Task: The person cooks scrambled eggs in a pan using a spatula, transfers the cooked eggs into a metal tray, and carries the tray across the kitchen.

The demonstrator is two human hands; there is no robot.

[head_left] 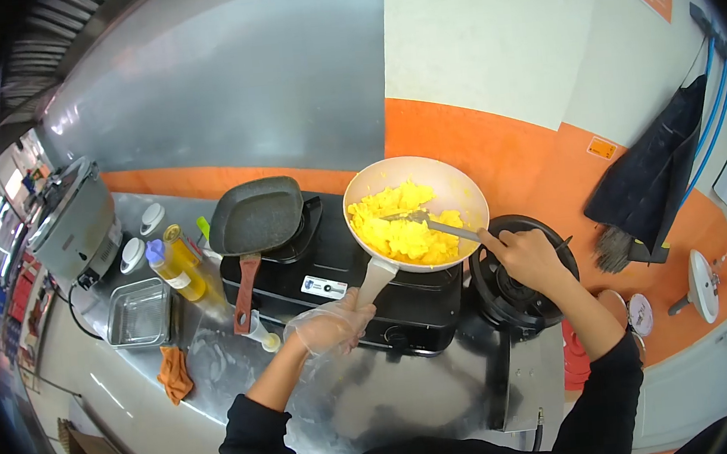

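L hand [331,327], in clear glove: fingers wrapped round handle of white pan [455,186], pan lifted + tilted over black stove [333,277]. R hand [526,256], bare: fingers pinched on grey spatula [432,225], blade in scrambled egg [402,222]. Egg heaped mid-pan toward near-left side. Empty dark square pan [257,215] on left burner; oil bottles [179,267] + steel tray [139,313] left on table [220,365]. Round burner [495,293] to right.

Risks (judged): tilt too steep → egg slides over rim onto stove; one-hand hold on handle, glove may slip; R wrist near round burner, can't tell if lit
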